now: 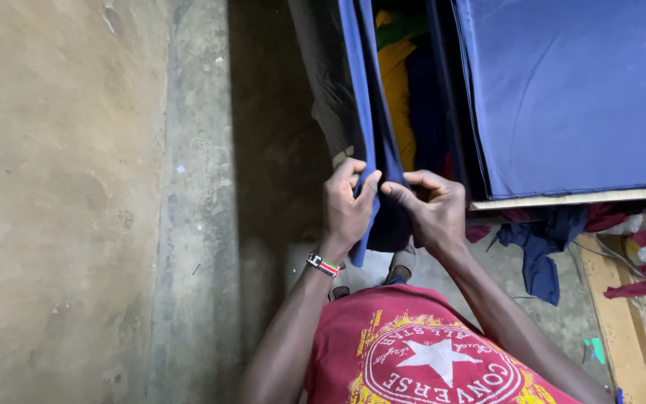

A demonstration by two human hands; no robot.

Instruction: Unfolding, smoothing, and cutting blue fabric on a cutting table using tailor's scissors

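Pinching the hanging blue cloth (371, 142) at its near edge, left hand (345, 209) and right hand (431, 209) clamp soft, light, limp fabric that likely slips unless gripped along the fold.

The blue cloth (368, 112) you are holding is a long, smooth, plain strip that hangs off the edge of the table and runs down toward you, folded lengthwise into a narrow band, its lower end bunched and pinched at chest height above the concrete floor.
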